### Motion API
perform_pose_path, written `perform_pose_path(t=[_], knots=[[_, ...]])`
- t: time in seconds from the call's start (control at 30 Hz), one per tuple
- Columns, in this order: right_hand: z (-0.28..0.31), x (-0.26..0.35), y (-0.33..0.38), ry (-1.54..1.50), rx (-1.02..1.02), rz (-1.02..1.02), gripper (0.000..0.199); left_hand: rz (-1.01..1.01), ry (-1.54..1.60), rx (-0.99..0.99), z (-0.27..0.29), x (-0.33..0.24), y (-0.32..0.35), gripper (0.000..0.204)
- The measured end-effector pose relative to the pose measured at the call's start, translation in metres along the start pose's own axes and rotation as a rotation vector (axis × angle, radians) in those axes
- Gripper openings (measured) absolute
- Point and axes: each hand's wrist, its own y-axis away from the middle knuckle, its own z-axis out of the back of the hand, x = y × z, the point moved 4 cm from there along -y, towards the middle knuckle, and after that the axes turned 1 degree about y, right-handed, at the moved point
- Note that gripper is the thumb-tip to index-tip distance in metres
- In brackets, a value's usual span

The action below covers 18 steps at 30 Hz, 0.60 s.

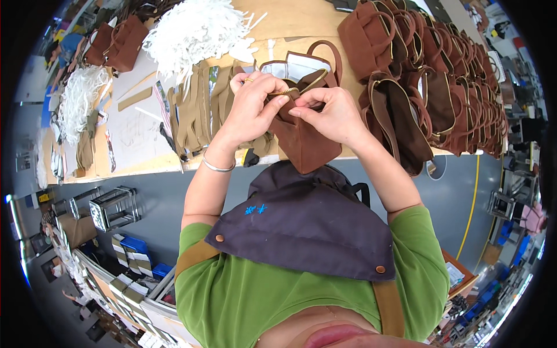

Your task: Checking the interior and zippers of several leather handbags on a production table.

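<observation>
A small brown handbag (pixel 306 144) with a gold-toothed zipper (pixel 314 80) is between my hands at the table's near edge. Its top gapes, showing a pale lining (pixel 299 65), and one handle (pixel 332 53) arches up behind. My left hand (pixel 255 107) pinches the zipper edge at the bag's near end between thumb and fingers. Just right of it, my right hand (pixel 329 113) pinches the same corner, thumb close to the left thumb. Whatever small part lies between the fingertips is hidden.
Rows of brown handbags (pixel 371 43) crowd the table's right. A heap of white strips (pixel 194 35) lies at the back left. Stacked tan fabric strips (pixel 191 110) lie left of my hands. More brown bags (pixel 125 43) stand far left. Metal stools (pixel 114 207) stand on the floor.
</observation>
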Motion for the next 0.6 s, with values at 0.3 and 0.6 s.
perform_pose_path(t=[0.3, 0.6], knots=[[-0.007, -0.006, -0.007, -0.152, -0.026, 0.036, 0.019, -0.055, -0.011, 0.043, 0.001, -0.002, -0.003, 0.011], [-0.010, -0.011, -0.012, -0.097, 0.039, -0.049, 0.019, 0.066, -0.011, 0.147, 0.003, 0.005, -0.004, 0.012]])
